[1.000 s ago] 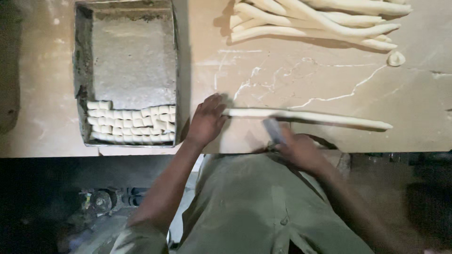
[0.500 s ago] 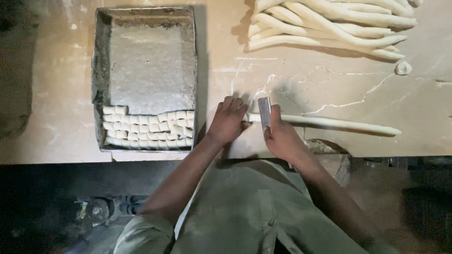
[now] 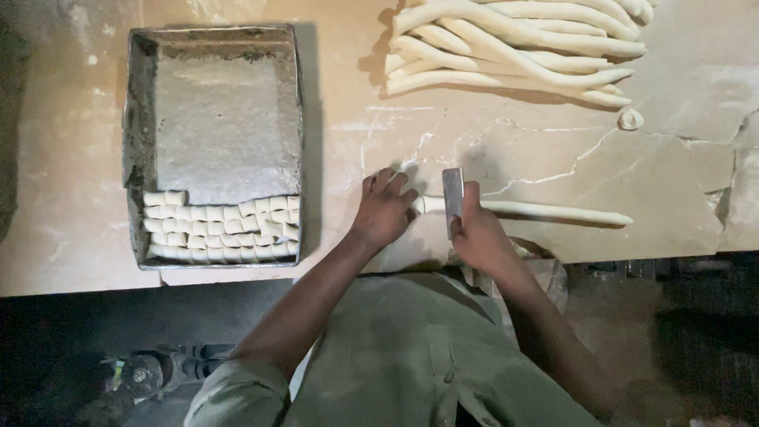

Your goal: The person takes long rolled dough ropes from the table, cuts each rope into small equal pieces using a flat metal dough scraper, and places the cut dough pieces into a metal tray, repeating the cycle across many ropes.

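Left hand [image 3: 385,207] spread flat, fingers pressing the near end of a dough rope [image 3: 545,212] to steady it on the desk [image 3: 680,170]. Right hand [image 3: 477,231] just beside, closed around a metal scraper [image 3: 453,196] held upright over the rope. Left of both hands, a tray [image 3: 134,119] with cut pieces [image 3: 221,229] in rows.

Your counter [image 3: 553,166] is a cracked, flour-dusted stone slab. On it: a metal tray [image 3: 134,119] at left, a pile of dough ropes [image 3: 514,39] at top right, one small dough scrap [image 3: 630,119], and a single dough rope [image 3: 553,211] near your edge.
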Demonstrator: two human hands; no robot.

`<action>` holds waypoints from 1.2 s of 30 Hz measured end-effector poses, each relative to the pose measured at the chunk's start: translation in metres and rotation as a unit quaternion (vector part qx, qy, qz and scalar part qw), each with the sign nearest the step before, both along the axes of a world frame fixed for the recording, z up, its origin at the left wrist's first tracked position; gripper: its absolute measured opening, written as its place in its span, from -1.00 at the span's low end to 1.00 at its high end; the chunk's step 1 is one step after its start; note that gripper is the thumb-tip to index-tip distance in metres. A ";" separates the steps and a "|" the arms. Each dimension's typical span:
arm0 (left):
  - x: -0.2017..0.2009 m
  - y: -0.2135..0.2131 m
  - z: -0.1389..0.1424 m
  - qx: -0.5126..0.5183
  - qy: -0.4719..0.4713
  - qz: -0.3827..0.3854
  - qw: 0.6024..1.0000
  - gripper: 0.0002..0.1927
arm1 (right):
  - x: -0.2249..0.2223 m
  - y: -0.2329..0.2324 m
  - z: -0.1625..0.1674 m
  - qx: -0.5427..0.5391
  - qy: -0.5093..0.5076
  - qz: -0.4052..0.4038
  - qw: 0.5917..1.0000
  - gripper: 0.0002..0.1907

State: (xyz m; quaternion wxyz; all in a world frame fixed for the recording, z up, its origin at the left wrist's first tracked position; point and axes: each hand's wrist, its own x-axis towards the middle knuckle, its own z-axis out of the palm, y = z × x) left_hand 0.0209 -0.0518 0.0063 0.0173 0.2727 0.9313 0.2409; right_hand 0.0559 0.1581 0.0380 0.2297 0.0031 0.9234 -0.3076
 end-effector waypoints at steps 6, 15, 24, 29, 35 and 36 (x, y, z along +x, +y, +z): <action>-0.003 0.026 -0.002 -0.007 -0.004 -0.015 1.000 -0.61 | 0.002 0.029 0.004 -0.012 -0.012 -0.016 1.000 -0.42; -0.003 0.068 -0.004 -0.020 -0.039 -0.018 0.999 -0.60 | 0.008 0.068 -0.002 -0.009 -0.001 -0.034 0.999 -0.35; -0.007 0.108 -0.005 -0.039 -0.079 -0.038 0.995 -0.47 | 0.017 0.116 -0.008 -0.049 0.103 -0.025 0.993 -0.38; -0.006 0.131 -0.006 -0.057 -0.068 -0.056 0.994 -0.56 | 0.021 0.134 -0.003 -0.042 0.015 -0.085 0.995 -0.52; -0.006 0.165 -0.011 -0.017 -0.062 -0.076 0.995 -0.57 | 0.025 0.158 0.006 -0.023 -0.024 -0.086 0.996 -0.49; -0.004 0.168 -0.012 -0.027 -0.068 -0.074 0.995 -0.53 | 0.028 0.162 0.007 -0.018 -0.017 -0.093 0.995 -0.49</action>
